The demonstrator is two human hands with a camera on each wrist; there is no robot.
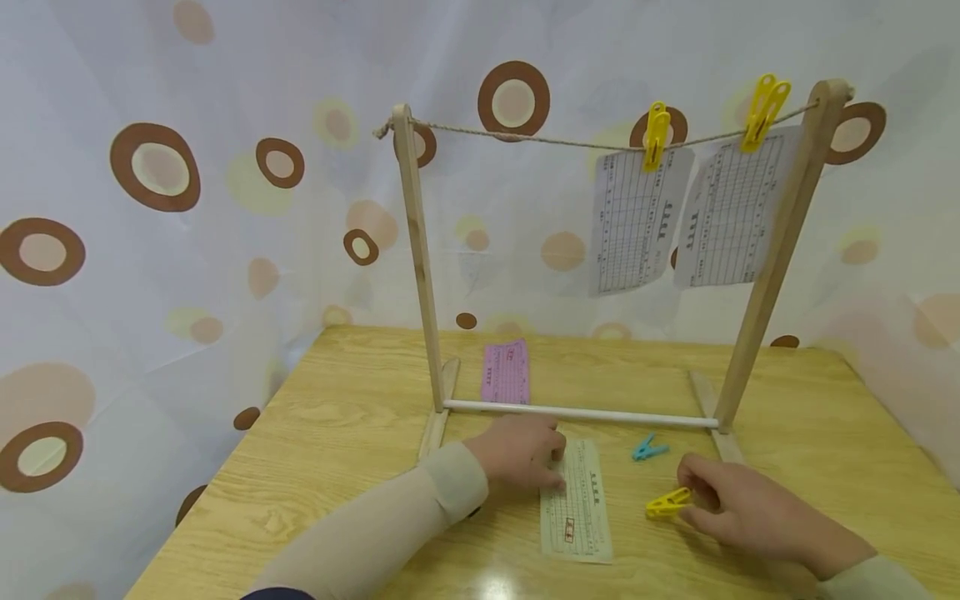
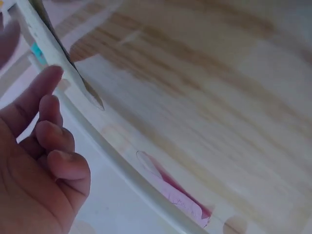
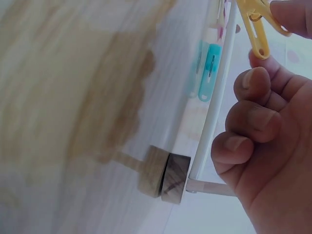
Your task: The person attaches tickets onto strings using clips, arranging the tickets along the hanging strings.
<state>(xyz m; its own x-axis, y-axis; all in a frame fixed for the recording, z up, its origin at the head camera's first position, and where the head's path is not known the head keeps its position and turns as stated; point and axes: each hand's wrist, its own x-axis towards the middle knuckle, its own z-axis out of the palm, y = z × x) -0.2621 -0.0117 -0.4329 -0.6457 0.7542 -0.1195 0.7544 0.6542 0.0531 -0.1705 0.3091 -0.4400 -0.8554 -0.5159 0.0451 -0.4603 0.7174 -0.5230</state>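
My right hand [image 1: 750, 504] pinches a yellow clothespin [image 1: 667, 503] between thumb and index finger, low over the table. In the right wrist view the clothespin [image 3: 258, 29] has its handle ends between those fingertips, with the other fingers curled. My left hand [image 1: 521, 454] is at the upper left edge of a pale green printed slip [image 1: 577, 521], covering part of it. In the left wrist view the left hand's [image 2: 44, 146] fingers bend loosely, thumb apart from the index finger, nothing between them. A blue clothespin [image 1: 648, 448] lies between the slip and the rack's bar.
A wooden rack [image 1: 783, 250] stands across the table with a rope [image 1: 525, 137] strung between its posts. Two printed white sheets [image 1: 641, 221] hang at its right half from yellow clothespins [image 1: 656, 137]. A pink slip [image 1: 506, 372] lies behind the white bottom bar [image 1: 585, 413].
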